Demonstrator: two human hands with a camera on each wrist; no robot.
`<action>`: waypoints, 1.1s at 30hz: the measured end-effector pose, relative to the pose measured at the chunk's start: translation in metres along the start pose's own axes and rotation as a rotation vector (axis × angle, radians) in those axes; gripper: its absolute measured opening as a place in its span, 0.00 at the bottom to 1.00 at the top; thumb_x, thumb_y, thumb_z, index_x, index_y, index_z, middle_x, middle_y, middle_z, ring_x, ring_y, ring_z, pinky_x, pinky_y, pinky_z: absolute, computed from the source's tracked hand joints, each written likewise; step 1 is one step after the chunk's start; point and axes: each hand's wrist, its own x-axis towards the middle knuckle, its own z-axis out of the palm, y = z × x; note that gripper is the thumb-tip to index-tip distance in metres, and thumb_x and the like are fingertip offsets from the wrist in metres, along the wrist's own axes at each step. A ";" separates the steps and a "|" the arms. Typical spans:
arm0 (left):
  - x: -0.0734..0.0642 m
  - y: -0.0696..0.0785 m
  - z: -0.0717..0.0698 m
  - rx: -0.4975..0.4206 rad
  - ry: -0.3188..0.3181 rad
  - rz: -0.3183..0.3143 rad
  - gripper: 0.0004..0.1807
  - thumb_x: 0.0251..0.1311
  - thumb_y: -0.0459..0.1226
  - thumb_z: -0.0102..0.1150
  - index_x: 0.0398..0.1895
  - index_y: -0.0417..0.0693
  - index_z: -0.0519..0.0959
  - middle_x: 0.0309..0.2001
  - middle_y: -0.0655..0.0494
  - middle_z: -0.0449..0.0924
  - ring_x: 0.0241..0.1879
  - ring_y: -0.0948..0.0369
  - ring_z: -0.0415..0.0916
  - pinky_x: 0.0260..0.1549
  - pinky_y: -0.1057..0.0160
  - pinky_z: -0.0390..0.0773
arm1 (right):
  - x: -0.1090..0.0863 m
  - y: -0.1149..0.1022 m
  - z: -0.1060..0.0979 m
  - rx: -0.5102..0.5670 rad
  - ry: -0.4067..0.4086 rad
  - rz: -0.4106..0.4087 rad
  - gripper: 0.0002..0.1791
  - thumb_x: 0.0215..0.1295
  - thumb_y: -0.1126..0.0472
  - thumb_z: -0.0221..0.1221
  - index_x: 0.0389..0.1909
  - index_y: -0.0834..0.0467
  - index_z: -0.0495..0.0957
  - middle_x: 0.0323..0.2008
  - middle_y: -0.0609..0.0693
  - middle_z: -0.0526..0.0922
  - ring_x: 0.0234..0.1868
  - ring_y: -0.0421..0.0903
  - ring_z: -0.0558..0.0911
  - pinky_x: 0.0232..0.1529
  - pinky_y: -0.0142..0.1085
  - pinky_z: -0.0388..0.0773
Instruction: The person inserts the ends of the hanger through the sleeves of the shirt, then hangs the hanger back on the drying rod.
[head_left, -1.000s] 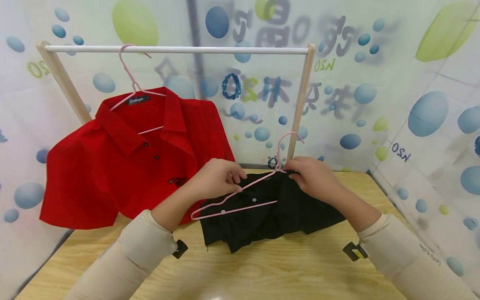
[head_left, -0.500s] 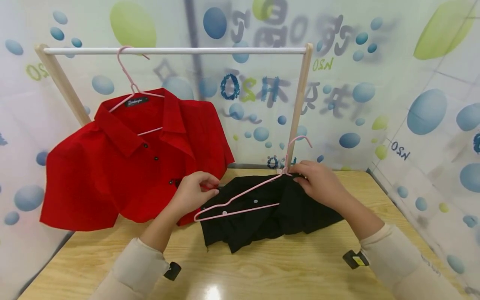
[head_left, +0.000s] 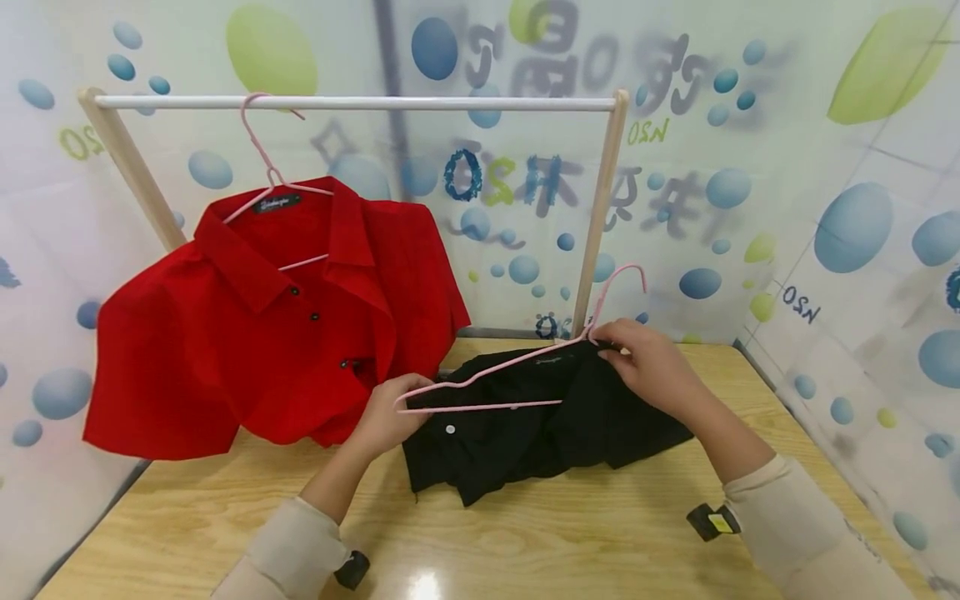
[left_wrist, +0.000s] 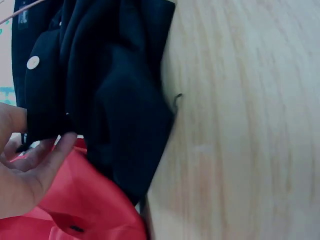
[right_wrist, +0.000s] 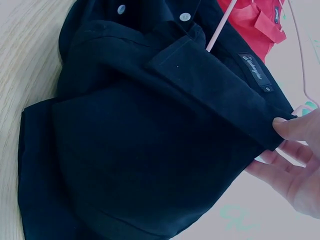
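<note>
A black shirt (head_left: pixel 517 450) with pale buttons lies bunched over the table, its collar side raised. My right hand (head_left: pixel 652 362) pinches the collar beside the neck of a pink hanger (head_left: pixel 495 367); the right wrist view shows thumb and fingers on the collar fold (right_wrist: pixel 215 90). The hanger's right arm runs inside the shirt, out of sight, while its left end lies outside, over the fabric. At that left end my left hand (head_left: pixel 390 417) grips the shirt's other front edge, thumb and fingers on the cloth in the left wrist view (left_wrist: pixel 47 95).
A red shirt (head_left: pixel 300 350) hangs on another pink hanger (head_left: pixel 258 146) from the white rail (head_left: pixel 450 103) of a wooden-legged rack. The wooden table (head_left: pixel 525 542) spreads beneath. A patterned curtain (head_left: pixel 750 250) stands behind and at the sides.
My left hand moved left off the hanger and now holds the black shirt's edge. The hanger slid right, its hook leaning further right, and its left end rose. My right hand shifted slightly right.
</note>
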 end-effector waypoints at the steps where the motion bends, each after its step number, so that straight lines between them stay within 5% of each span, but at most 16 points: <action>1: 0.000 0.001 -0.002 0.002 0.018 -0.010 0.12 0.46 0.28 0.68 0.37 0.39 0.83 0.32 0.51 0.84 0.30 0.55 0.75 0.33 0.58 0.77 | 0.000 0.001 0.000 -0.004 0.003 0.007 0.12 0.58 0.76 0.63 0.43 0.65 0.81 0.40 0.57 0.83 0.38 0.53 0.82 0.36 0.47 0.81; 5: 0.000 0.007 -0.012 0.019 0.048 -0.068 0.11 0.47 0.27 0.67 0.37 0.41 0.84 0.27 0.53 0.82 0.27 0.58 0.70 0.29 0.61 0.73 | -0.001 0.002 0.000 -0.036 0.021 0.016 0.12 0.58 0.75 0.63 0.43 0.65 0.81 0.39 0.58 0.83 0.36 0.53 0.82 0.36 0.48 0.81; 19: 0.003 0.038 -0.053 0.004 0.065 -0.087 0.11 0.51 0.29 0.69 0.40 0.41 0.85 0.29 0.54 0.82 0.29 0.56 0.73 0.30 0.59 0.75 | -0.003 0.008 0.005 -0.107 0.082 -0.003 0.13 0.57 0.75 0.64 0.43 0.64 0.81 0.35 0.56 0.82 0.31 0.52 0.80 0.33 0.47 0.79; 33: 0.012 0.056 -0.063 0.039 0.151 -0.039 0.08 0.52 0.29 0.67 0.38 0.41 0.85 0.28 0.52 0.84 0.30 0.55 0.77 0.30 0.58 0.75 | -0.004 0.004 0.007 -0.159 0.073 0.054 0.11 0.59 0.74 0.63 0.42 0.62 0.80 0.33 0.56 0.80 0.28 0.53 0.79 0.29 0.47 0.78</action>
